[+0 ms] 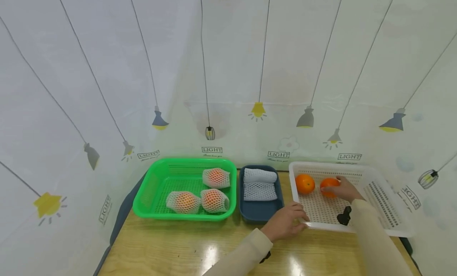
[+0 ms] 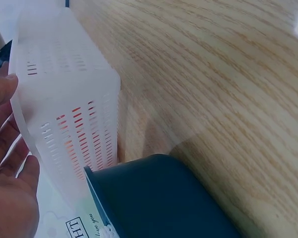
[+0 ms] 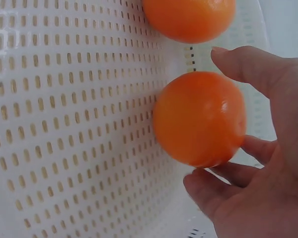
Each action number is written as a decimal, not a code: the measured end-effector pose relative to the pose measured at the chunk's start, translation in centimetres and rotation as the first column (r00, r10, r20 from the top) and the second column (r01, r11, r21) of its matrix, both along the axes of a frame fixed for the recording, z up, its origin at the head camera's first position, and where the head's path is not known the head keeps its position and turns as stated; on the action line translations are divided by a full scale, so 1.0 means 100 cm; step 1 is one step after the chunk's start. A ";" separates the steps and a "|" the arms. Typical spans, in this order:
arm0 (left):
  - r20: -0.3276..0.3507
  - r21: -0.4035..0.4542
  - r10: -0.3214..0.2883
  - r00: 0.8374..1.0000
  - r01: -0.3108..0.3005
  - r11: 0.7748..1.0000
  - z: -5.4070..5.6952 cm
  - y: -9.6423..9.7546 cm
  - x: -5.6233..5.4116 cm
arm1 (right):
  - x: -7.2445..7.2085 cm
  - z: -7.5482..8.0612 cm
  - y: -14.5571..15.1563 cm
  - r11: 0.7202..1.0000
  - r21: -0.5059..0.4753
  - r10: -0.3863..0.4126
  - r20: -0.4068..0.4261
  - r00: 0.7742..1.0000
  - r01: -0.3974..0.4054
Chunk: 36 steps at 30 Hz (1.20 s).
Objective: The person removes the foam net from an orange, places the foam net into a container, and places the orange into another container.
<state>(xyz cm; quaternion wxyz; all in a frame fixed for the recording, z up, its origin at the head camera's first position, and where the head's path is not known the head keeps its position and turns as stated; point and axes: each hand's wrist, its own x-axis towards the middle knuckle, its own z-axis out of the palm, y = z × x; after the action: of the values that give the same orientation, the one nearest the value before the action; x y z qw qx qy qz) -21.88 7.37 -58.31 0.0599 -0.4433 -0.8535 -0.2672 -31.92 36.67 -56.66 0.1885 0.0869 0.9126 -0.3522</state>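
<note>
In the white basket (image 1: 321,220), my right hand (image 1: 344,189) is at an orange (image 3: 201,119). In the right wrist view its fingers curve under the fruit and touch its lower side; the thumb stands a little off the top. A second orange (image 1: 305,184) lies beside it, near the basket's left wall. My left hand (image 1: 285,222) is at the basket's near left corner, its relaxed fingers (image 2: 29,173) right at the rim. It holds no fruit.
Left stands a green basket (image 1: 178,217) with several fruits (image 1: 214,200) in white foam nets. Between the baskets is a dark blue tray (image 1: 258,213) with white foam nets (image 1: 260,190). A small black object (image 1: 344,216) shows by the right wrist. The wooden table (image 1: 171,244) ends at a printed curtain.
</note>
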 end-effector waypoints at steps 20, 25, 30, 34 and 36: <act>-0.061 -0.190 0.008 0.998 -0.019 0.982 0.011 0.000 -0.004 | 0.019 0.030 -0.008 0.994 0.086 0.077 -0.153 0.985 -0.064; 0.011 -0.164 0.023 1.000 -0.021 0.986 0.012 -0.009 -0.010 | 0.034 0.040 -0.019 0.995 0.073 0.087 -0.209 0.974 -0.073; 0.088 -0.113 0.086 0.992 -0.076 0.991 0.018 -0.023 -0.013 | 0.050 0.049 -0.034 0.993 0.074 0.107 -0.276 0.955 -0.090; 0.153 -0.072 0.116 0.981 -0.106 0.992 0.026 -0.040 -0.016 | 0.066 0.050 -0.049 0.990 0.075 0.136 -0.360 0.923 -0.116; 0.157 -0.065 0.137 0.978 -0.128 0.990 0.029 -0.049 -0.018 | 0.073 0.049 -0.058 0.989 0.063 0.148 -0.398 0.905 -0.134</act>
<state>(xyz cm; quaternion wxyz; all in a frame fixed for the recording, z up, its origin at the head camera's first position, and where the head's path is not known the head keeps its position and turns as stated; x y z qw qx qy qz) -23.68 2.46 -55.42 -0.0039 -0.3639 -0.8902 -0.2742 -24.58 30.87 -51.73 0.0206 -0.0503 0.9416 -0.3323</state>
